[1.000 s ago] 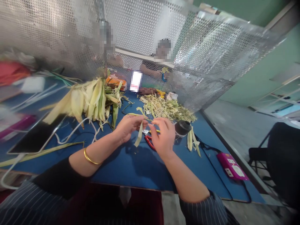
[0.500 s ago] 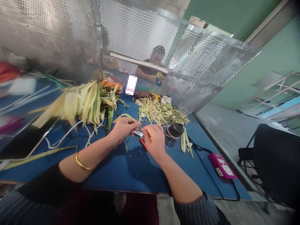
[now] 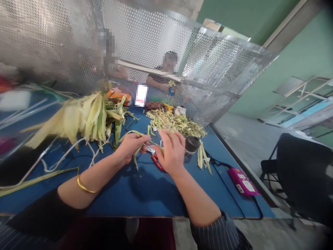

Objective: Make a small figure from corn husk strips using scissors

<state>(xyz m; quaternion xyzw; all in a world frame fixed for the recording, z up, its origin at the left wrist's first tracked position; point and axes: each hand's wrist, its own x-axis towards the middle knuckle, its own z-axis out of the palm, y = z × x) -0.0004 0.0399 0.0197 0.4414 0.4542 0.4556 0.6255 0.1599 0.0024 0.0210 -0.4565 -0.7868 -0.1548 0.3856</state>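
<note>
My left hand (image 3: 131,147) is closed, thumb and fingers pinched on a narrow green corn husk strip (image 3: 135,160). One end of the strip hangs down below the fingers, while another stretch runs toward my right hand (image 3: 170,151). That hand is raised with its fingers apart, and whether the strip touches its palm side is hidden. Between the hands, scissors with red handles (image 3: 156,162) lie on the blue table, partly covered by the right hand. A dark thread spool (image 3: 192,143) stands just right of the right hand.
Corn husks (image 3: 88,118) form a large bunch at left, beside a white cord (image 3: 62,161). Shredded husk (image 3: 177,123) is heaped at the back, near a lit phone (image 3: 141,94). A magenta box (image 3: 244,181) with cables lies right. People sit behind the perforated screen (image 3: 145,33).
My right hand has spread its fingers and come away from the left hand's pinch. The left hand still grips the strip. More of the red scissors shows, and the view has shifted slightly.
</note>
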